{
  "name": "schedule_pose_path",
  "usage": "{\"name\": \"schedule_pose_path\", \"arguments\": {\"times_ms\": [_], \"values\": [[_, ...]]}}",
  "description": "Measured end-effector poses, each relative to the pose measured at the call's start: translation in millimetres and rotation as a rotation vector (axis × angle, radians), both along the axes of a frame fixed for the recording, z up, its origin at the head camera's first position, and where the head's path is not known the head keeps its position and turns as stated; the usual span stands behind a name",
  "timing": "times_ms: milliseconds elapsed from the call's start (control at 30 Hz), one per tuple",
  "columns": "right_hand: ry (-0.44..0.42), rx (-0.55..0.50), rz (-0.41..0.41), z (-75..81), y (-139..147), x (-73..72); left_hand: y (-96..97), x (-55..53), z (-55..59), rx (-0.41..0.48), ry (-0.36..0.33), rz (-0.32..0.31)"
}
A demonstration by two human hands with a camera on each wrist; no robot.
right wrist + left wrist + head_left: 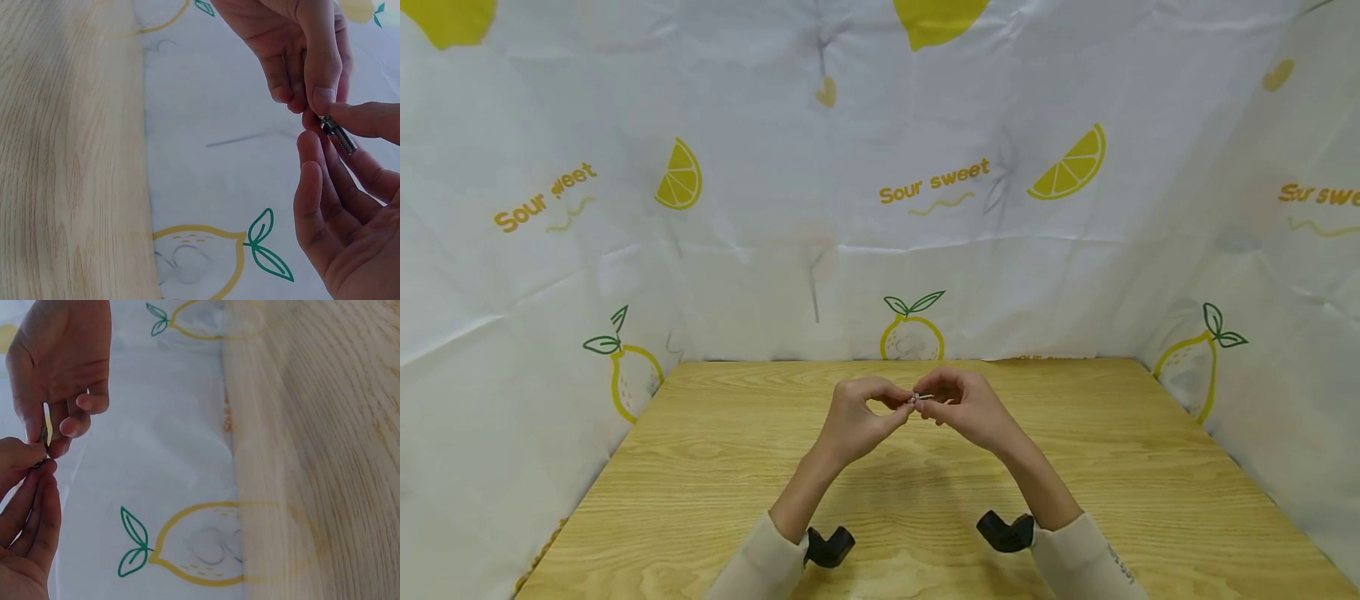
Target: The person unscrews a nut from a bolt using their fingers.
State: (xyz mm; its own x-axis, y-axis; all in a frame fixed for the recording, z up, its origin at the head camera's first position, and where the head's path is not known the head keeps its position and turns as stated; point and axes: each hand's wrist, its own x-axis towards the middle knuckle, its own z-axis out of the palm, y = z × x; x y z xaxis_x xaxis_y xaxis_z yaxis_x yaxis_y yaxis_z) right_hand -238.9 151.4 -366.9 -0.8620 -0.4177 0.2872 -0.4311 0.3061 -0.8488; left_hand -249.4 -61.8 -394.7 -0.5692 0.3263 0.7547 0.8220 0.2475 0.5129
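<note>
A small silver threaded bolt (344, 139) is held above the table between the fingertips of both hands. Around one end of its thread sits a hex-shaped metal part (326, 124), a nut or the bolt's head. My left hand (859, 422) pinches that end between thumb and forefinger. From the other side, the thumb and forefinger of my right hand (968, 410) pinch the bolt near the hex part. Its threaded end points toward the right palm in the right wrist view. Fingertips hide much of the metal in the left wrist view.
Below the hands lies a wood-grain table (880, 517). A white cloth (760, 200) printed with lemons and lettering hangs behind it and on both sides. Black wrist-worn devices (830, 547) stick out beside the light sleeves (762, 562).
</note>
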Motion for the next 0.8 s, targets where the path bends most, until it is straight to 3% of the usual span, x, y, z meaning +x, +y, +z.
{"name": "schedule_pose_path", "arguments": {"times_ms": [333, 800], "values": [[-0.045, 0.033, 0.001, -0.9, 0.5, -1.6, 1.4, 0.3, 1.1, 0.001, 0.027, 0.01], [-0.049, 0.004, -0.005, 0.7, 0.5, 1.0, 2.3, 3.3, 2.1, -0.002, -0.018, 0.0]]}}
